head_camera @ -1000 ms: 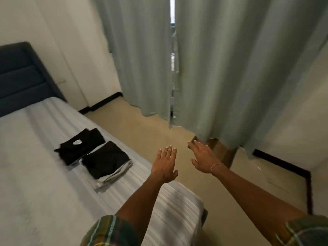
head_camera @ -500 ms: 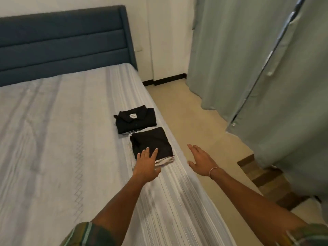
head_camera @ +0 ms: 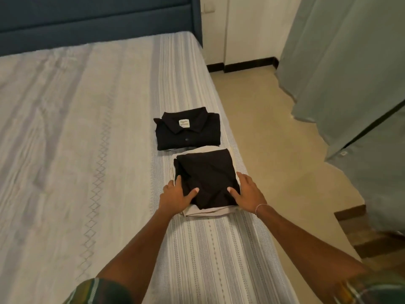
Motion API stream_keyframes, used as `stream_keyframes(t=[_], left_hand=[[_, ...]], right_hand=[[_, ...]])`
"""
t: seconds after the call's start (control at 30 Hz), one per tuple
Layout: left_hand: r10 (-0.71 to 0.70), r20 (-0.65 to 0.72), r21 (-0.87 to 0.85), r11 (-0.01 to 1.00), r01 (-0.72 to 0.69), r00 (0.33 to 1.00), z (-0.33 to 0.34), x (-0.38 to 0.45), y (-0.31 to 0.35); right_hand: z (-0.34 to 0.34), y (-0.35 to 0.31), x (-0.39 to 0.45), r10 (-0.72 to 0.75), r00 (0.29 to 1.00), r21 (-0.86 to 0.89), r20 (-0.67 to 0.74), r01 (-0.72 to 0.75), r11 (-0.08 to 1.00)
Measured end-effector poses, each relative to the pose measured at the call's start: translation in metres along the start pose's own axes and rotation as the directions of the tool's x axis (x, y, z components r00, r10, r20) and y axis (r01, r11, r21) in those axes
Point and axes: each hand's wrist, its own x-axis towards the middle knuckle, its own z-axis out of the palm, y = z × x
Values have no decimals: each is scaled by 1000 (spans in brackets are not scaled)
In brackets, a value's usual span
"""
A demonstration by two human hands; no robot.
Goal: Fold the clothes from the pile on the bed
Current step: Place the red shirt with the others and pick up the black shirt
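two hands, left (head_camera: 175, 197) and right (head_camera: 246, 193), grip a folded stack (head_camera: 208, 178) on the striped bed (head_camera: 87, 150) beside curtains (head_camera: 350, 62).

I am looking into a home bedroom. I see a bed (head_camera: 87, 128) with a pale striped cover, a padded dark blue headboard (head_camera: 98, 16) against a white wall, long grey-green curtains (head_camera: 350, 62) hanging to a beige floor (head_camera: 274, 150), and folded clothes (head_camera: 188, 130) lying on the bed.

A dark blue headboard (head_camera: 98, 16) backs the bed, with white walls (head_camera: 247, 27), beige floor (head_camera: 274, 137) and grey-green curtains (head_camera: 350, 62).
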Motion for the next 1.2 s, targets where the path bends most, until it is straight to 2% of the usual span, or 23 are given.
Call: stream_keyframes(t=[0.1, 0.17, 0.23, 0.3, 0.37, 0.47, 0.53, 0.6, 0.67, 0.83, 1.0, 1.1, 1.2], left_hand=[[-107, 3, -282, 954, 104, 994, 12, 34, -4], [-215, 53, -468, 857, 214, 975, 17, 54, -3], [-324, 108, -569, 755, 326, 940, 20, 67, -2], [-385, 126, -581, 719, 383, 914, 25, 80, -4], [-409, 92, -530, 752, 393, 908, 29, 91, -6], [-450, 35, -481, 775, 409, 892, 33, 99, -8], [-448, 52, -518, 752, 408, 892, 35, 104, -12], [-412, 140, -640, 656, 400, 900, 27, 104, -17], [-333, 228, -720, 575, 389, 915, 17, 100, -23], [-197, 348, -781, 481, 399, 917, 0, 72, -29], [-12, 443, -818, 404, 410, 896, -11, 31, -25], [88, 464, -819, 420, 390, 881, -20, -4, -11], [177, 492, -770, 545, 331, 853, -35, -52, 19]], right_hand=[[16, 10, 34, 113, 994, 182, -9, -109, 977], [27, 13, 54, 189, 982, 337, 16, -183, 923], [34, 16, 67, 247, 969, 368, 32, -241, 898], [41, 23, 81, 275, 961, 327, 13, -264, 907], [45, 27, 91, 303, 953, 341, 16, -290, 894], [44, 27, 102, 333, 943, 415, 12, -308, 856], [40, 28, 109, 348, 935, 521, 72, -333, 786], [38, 29, 113, 334, 924, 648, 185, -370, 666], [40, 25, 111, 286, 930, 721, 232, -362, 591], [34, 14, 82, 189, 965, 805, 183, -257, 534], [7, 11, 31, 158, 984, 807, 86, -162, 568], [-14, 11, -21, 189, 982, 816, -20, -93, 570], [-36, 15, -86, 225, 967, 807, -115, -41, 589]])
